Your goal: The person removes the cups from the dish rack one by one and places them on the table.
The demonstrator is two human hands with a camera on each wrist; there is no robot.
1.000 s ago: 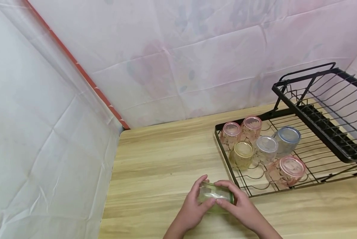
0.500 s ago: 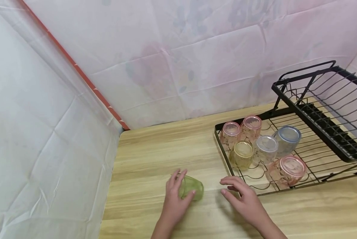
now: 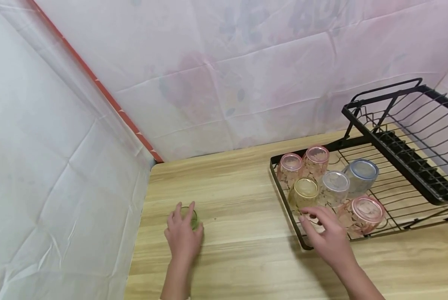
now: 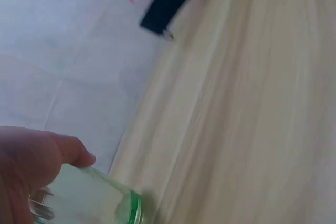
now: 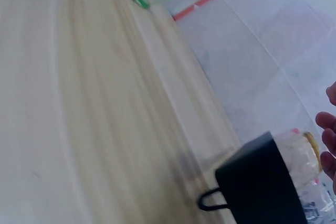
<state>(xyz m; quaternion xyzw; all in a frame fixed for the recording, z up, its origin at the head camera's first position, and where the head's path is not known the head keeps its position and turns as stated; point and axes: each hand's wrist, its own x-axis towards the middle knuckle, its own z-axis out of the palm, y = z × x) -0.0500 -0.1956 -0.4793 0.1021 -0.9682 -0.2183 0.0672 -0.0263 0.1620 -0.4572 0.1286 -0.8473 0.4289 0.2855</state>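
Note:
My left hand [image 3: 184, 235] grips a green drinking glass [image 3: 194, 221] from above, low over the left part of the table. In the left wrist view the thumb lies along the clear wall of the glass [image 4: 86, 192], its thick green base pointing down toward the tabletop; whether it touches cannot be told. Nothing is held in my right hand [image 3: 329, 239], which hovers with bent fingers over the rack's near left corner. Its fingertips are close to an upside-down yellow glass [image 3: 305, 189]; contact is not clear.
A black wire dish rack [image 3: 289, 212] with a raised upper tier [image 3: 408, 166] stands at right. More upturned glasses sit in it: clear [image 3: 334, 187], blue [image 3: 361, 177] and pink [image 3: 363, 214], with two more pink ones behind. Cloth-covered walls [image 3: 246, 83] bound the table's back and left.
Both hands held the green glass together; the right let go. My left hand carried it leftward and turned it from lying sideways to upright. My right hand moved right, over the rack.

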